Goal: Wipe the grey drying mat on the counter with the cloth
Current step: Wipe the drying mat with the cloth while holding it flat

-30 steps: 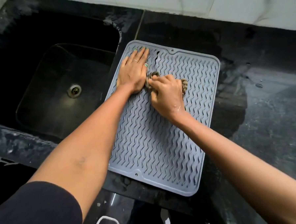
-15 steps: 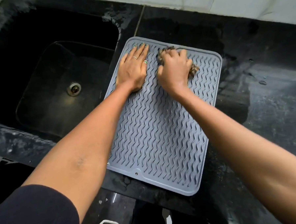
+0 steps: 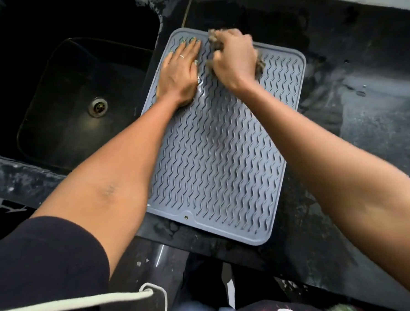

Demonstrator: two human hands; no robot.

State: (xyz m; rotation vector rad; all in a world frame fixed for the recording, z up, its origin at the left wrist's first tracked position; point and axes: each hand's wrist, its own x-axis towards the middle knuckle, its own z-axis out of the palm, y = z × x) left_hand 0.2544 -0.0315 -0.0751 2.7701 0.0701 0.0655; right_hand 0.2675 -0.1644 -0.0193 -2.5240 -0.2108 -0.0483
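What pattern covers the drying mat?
Rows of raised wavy ridges on the grey mat; head view.

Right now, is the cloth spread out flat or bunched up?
Bunched up. The cloth is wadded inside the right hand, with only tufts poking out at the fingertips and by the wrist side, on the grey mat.

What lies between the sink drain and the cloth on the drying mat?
In the head view, the left hand lies between them, pressed flat on the grey mat. The right hand grips the cloth; the drain sits in the sink.
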